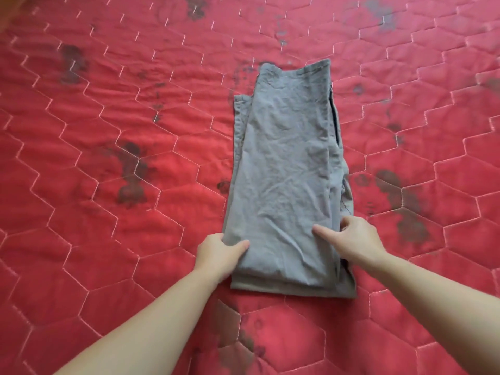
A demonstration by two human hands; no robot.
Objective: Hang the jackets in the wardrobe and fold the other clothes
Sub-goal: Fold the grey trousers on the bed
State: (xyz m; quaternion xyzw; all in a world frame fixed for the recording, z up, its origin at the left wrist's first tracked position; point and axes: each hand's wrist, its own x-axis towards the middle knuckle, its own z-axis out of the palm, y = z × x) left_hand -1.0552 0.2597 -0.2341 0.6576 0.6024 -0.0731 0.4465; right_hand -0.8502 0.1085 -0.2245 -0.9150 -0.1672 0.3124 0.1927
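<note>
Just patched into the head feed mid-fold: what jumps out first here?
A long grey folded garment lies lengthwise in the middle of a red quilted bedspread stitched in hexagons with dark flower prints. At its near end, the left hand grips the left edge and the right hand pinches the right edge, thumbs lying on top.

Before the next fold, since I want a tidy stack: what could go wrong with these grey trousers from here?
The layers of the grey trousers are already misaligned: a strip juts out along the left edge and the far hems are staggered, so another fold may lock that in. The left hand and right hand grip only the near end, so the far part could drag on the red quilt. The visible creases may get pressed in.
</note>
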